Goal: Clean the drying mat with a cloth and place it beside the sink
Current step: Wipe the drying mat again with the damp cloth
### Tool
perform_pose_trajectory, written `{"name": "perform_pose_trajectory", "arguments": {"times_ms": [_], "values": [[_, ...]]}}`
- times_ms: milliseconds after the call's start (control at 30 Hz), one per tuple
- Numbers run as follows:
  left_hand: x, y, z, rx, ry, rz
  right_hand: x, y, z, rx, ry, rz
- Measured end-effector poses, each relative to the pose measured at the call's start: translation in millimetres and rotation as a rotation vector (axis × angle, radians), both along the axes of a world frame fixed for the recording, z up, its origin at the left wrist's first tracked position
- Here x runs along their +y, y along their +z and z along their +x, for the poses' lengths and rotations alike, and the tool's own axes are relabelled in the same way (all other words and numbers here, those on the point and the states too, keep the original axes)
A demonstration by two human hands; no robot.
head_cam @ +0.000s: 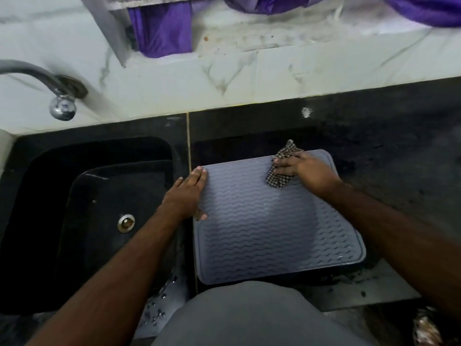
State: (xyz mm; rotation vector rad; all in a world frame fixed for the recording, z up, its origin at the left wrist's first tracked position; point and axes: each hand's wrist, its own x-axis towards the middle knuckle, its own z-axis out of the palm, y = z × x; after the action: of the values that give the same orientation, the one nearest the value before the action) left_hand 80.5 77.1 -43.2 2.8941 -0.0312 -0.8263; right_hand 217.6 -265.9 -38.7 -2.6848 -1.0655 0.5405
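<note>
The drying mat (269, 221) lies flat on the dark counter (374, 136), just to the right of the sink (50, 196), with its left edge running along the strip of counter between the two. It is grey with wavy ridges and a raised rim, and small drops of water glint on its surface.

The left hand (185, 196) rests palm down on the mat's left edge, fingers straight and close together, pointing away from the person; it grips nothing and simply presses the mat flat. The thumb lies on the mat nearer the person.

The right hand (301, 168) is at the mat's far right corner, across the mat from the left hand. Its fingers are spread and bent over a checked cloth (282, 166), pressing it down on the mat. Part of the cloth sticks out past the fingertips, over the mat's far edge and onto the counter, and part shows below the fingers on the mat.

Beyond the left hand, on the pale marble wall (249, 71) behind the sink, a metal tap (50, 83) curves out. Beyond the right hand, purple fabric (162, 31) hangs over the ledge. Water drops lie on the counter's near edge below the left forearm.
</note>
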Motion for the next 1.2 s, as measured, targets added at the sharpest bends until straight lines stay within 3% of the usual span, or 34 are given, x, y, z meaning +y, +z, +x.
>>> {"name": "perform_pose_trajectory", "arguments": {"times_ms": [167,333,433,667,767,900,967,1033,1200], "values": [[7,-6,-6,-0.058,0.031,-0.045,-50,4,-12,-0.106,-0.293,-0.071],[10,-10,-12,-0.11,0.051,-0.107,8,3,-47,-0.211,-0.619,-0.403],[13,-10,-17,-0.142,0.072,-0.16,55,5,-70,-0.179,-0.693,-0.456],[21,-15,-20,-0.143,0.039,-0.211,164,9,-119,-0.247,-0.411,-0.44],[25,-15,-19,-0.184,0.005,-0.207,205,21,-145,-0.173,-0.286,-0.18],[41,-17,-20,-0.223,-0.04,-0.286,207,28,-163,0.105,-0.301,0.15],[47,-18,-18,-0.184,-0.047,-0.311,189,23,-162,-0.008,-0.24,0.245],[49,-19,-15,-0.142,-0.036,-0.343,172,12,-163,-0.222,-0.11,0.224],[45,-23,-13,-0.165,-0.073,-0.275,166,-14,-172,-0.217,0.133,-0.045]]}}
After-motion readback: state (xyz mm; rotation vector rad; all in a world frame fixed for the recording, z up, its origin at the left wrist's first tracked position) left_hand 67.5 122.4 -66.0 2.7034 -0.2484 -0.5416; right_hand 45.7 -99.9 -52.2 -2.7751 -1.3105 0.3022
